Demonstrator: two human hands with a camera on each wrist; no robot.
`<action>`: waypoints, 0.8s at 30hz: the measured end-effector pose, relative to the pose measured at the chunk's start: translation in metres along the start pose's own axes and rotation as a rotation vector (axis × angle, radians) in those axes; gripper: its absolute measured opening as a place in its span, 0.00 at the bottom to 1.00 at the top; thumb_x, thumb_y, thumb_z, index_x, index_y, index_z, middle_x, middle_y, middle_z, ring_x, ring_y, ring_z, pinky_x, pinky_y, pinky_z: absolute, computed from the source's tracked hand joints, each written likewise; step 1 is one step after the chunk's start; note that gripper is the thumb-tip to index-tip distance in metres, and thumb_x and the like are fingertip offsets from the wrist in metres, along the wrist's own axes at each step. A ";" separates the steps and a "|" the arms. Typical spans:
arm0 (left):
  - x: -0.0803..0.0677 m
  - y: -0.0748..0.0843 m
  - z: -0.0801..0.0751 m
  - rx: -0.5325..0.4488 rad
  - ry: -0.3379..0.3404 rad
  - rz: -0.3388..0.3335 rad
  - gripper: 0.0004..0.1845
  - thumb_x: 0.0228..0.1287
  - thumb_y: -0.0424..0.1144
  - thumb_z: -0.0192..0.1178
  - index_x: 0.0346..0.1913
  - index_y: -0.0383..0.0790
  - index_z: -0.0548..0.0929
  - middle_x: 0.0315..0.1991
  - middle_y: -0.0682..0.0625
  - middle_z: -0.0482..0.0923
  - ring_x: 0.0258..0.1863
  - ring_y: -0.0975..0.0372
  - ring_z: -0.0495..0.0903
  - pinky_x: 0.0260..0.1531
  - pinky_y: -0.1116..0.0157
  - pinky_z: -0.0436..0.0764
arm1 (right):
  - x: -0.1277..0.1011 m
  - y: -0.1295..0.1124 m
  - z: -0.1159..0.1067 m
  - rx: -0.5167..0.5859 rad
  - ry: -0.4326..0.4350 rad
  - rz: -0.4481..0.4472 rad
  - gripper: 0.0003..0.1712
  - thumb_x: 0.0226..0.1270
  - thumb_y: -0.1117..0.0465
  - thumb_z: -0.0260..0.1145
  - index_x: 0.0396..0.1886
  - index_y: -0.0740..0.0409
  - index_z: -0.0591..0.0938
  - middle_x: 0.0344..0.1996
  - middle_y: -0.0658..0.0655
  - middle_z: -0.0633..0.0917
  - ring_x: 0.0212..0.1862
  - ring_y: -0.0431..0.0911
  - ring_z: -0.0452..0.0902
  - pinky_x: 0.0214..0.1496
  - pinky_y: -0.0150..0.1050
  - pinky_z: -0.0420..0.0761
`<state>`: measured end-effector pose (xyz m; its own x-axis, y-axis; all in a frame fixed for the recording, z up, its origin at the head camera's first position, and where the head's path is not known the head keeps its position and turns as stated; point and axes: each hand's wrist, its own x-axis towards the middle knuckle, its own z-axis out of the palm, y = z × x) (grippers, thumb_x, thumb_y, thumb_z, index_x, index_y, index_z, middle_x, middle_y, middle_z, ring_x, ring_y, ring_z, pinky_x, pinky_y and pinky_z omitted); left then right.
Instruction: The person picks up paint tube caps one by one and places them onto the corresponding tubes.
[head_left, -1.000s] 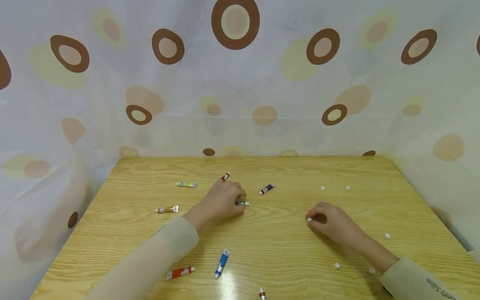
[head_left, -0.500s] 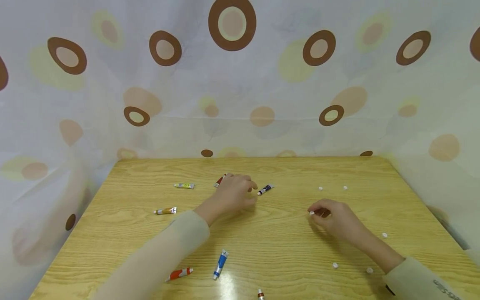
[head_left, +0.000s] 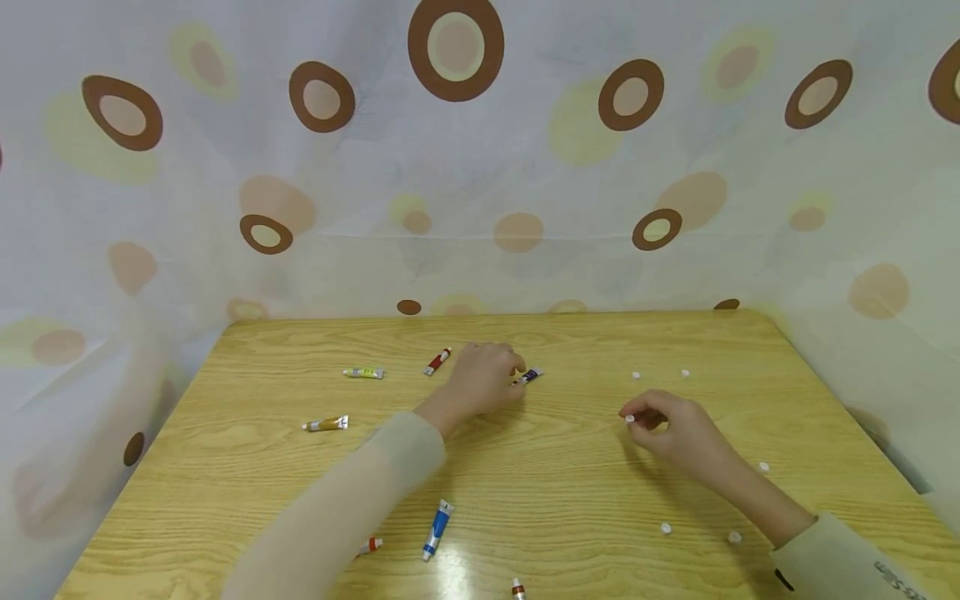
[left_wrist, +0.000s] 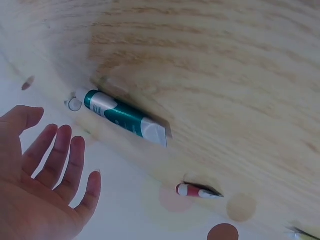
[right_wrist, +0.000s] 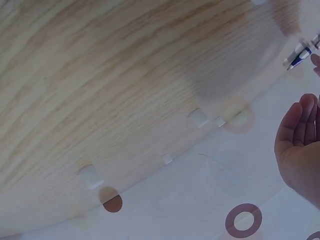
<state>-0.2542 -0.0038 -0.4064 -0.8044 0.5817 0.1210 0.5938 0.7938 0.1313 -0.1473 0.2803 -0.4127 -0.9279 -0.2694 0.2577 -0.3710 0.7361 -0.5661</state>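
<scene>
Left grip [head_left: 483, 379] open, just beside green tube [left_wrist: 122, 116] on table [head_left: 570, 492].

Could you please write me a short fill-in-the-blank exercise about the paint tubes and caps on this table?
1. The right hand pinches a small ____ cap.
2. The left hand reaches over the dark tube with its fingers ____.
3. The tubes lie on a ____ table.
4. The tube in the left wrist view is white and ____.

Missing words: white; spread; wooden; teal
</scene>
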 end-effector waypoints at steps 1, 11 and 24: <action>0.001 0.000 0.001 -0.010 -0.006 -0.006 0.14 0.72 0.46 0.63 0.56 0.50 0.89 0.47 0.53 0.88 0.45 0.60 0.86 0.53 0.52 0.81 | 0.000 0.000 0.000 0.001 0.006 -0.007 0.08 0.65 0.71 0.70 0.42 0.59 0.87 0.38 0.53 0.89 0.37 0.31 0.78 0.37 0.29 0.82; 0.012 0.001 0.010 -0.020 -0.060 -0.078 0.15 0.71 0.46 0.64 0.57 0.50 0.89 0.46 0.54 0.89 0.43 0.60 0.86 0.51 0.54 0.82 | -0.004 0.001 0.001 0.006 0.059 -0.077 0.09 0.62 0.72 0.72 0.40 0.58 0.87 0.36 0.47 0.87 0.37 0.27 0.76 0.37 0.31 0.82; 0.019 0.008 0.018 0.002 -0.031 -0.111 0.09 0.72 0.45 0.65 0.36 0.47 0.91 0.37 0.53 0.89 0.30 0.62 0.77 0.39 0.60 0.73 | -0.005 -0.003 0.001 0.016 0.063 -0.076 0.08 0.64 0.70 0.72 0.41 0.56 0.88 0.36 0.47 0.88 0.37 0.28 0.77 0.39 0.30 0.83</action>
<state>-0.2650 0.0167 -0.4205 -0.8656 0.4950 0.0752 0.5007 0.8543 0.1398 -0.1417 0.2790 -0.4130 -0.8931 -0.2838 0.3490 -0.4411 0.7053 -0.5550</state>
